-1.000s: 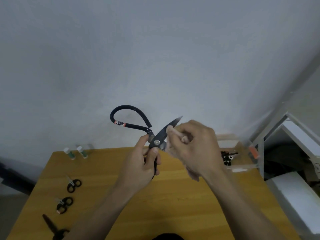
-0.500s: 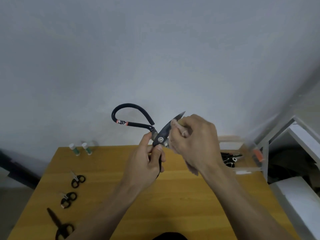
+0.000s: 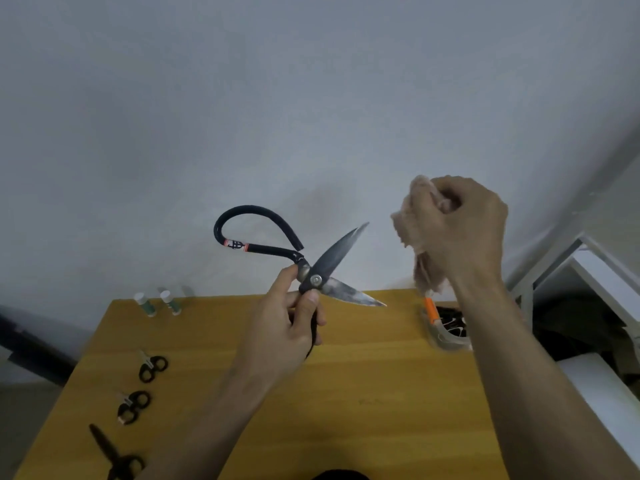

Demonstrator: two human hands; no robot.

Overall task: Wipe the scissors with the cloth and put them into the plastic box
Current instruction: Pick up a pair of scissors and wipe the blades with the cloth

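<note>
My left hand (image 3: 289,322) grips the lower handle of large black-handled scissors (image 3: 323,268), held up above the wooden table (image 3: 363,393). Their two blades are spread apart, one pointing up right, one pointing right. The upper looped handle curls off to the left. My right hand (image 3: 464,226) holds a bunched pale pink cloth (image 3: 414,223), raised to the right of the blades and apart from them. A clear plastic box (image 3: 446,336) with an orange clip sits at the table's right edge, partly hidden by my right forearm, with dark scissors inside.
Three small black scissors (image 3: 152,367) (image 3: 133,407) (image 3: 116,457) lie along the table's left side. Two small white-capped green bottles (image 3: 145,304) stand at the back left corner. A white metal rack (image 3: 585,278) stands right of the table.
My right hand with the cloth has left the blade and lifted up to the right. The scissor blades now stand spread and bare. The view has tilted slightly.
</note>
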